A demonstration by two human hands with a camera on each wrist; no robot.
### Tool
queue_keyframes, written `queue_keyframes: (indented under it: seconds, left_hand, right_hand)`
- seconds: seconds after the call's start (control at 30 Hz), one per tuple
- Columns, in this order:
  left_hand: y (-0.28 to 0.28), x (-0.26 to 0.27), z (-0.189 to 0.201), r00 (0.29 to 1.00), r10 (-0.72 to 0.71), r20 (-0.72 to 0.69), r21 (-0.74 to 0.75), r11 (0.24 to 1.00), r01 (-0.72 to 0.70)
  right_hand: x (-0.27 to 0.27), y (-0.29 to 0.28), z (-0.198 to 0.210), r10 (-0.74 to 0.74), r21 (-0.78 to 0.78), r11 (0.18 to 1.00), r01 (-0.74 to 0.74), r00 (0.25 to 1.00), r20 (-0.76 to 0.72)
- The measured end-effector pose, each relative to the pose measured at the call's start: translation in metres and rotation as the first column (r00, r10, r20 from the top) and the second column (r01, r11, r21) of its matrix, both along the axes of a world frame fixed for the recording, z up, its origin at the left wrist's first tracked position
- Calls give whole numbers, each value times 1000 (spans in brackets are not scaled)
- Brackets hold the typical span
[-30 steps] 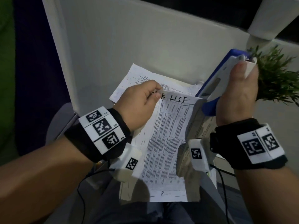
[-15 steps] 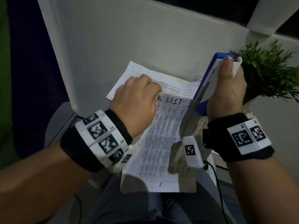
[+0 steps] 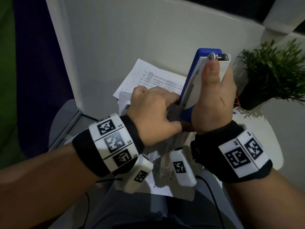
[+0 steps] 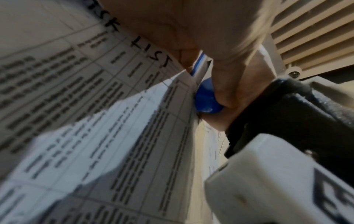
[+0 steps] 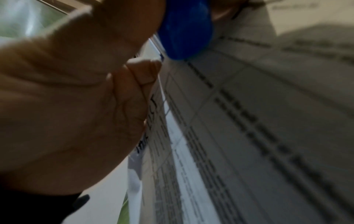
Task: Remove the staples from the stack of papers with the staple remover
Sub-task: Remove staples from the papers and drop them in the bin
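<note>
Item, nearest: my lap, with the stack of papers [image 3: 158, 151] hanging over the worktop [image 3: 257, 139] edge onto it, printed tables face up, handwritten "LIST" at the head of the top sheet.

Item: my left hand [image 3: 153, 116], at 9 o'clock of the tool, knuckles up, its grip closed round the upper part of the stack, bunching a crumpled fold of paper at its far side. My fingertips are hidden under the hand.

Item: my right hand [image 3: 212, 100], at 3 o'clock of the left and touching it, its grip clamped on the staple remover [image 3: 194, 83], thumb laid flat along the white face. The tool is blue and white, held steeply tilted, its lower blue end down at the top edge of the stack between my two hands, its metal-tipped end highest. Whether it bites a staple I cannot tell.

Item: a loose printed sheet [image 3: 148, 76] at 12 o'clock, flat on the worktop.

Item, farthest: a potted green plant [image 3: 270, 76] at 2 o'clock, beside my right hand.
</note>
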State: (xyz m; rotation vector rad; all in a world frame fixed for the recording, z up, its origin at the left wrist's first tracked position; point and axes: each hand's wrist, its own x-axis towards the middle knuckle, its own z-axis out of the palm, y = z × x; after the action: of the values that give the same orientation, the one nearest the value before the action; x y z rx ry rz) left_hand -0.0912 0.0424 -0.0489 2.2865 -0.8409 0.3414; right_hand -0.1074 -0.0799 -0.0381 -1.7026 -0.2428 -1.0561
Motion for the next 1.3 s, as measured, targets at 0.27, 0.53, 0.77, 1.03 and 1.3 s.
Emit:
queue_keyframes:
  seconds: [0.27,0.53,0.77,1.03,1.3]
  left_hand:
    - [-3,-1,-7,997,76,6,6,997,-77]
    - [12,21,-1,989,115,-92,275,958,-86]
    - [14,21,-2,992,65,-108,205,978,-42]
    - [15,23,1,997,24,-74,267,964,-3]
    - [20,36,-6,990,93,-101,258,964,-65]
  right_hand:
    - [8,4,-6,52,76,996,-48,998,-41]
    - [8,-12,-23,-34,117,992,50,990,-136]
    - [8,-20,-18,-7,114,993,25,988,-152]
    - [14,-30,-16,8,288,957,43,985,-175]
    - [14,-66,-13,-83,441,878,188,966,-246]
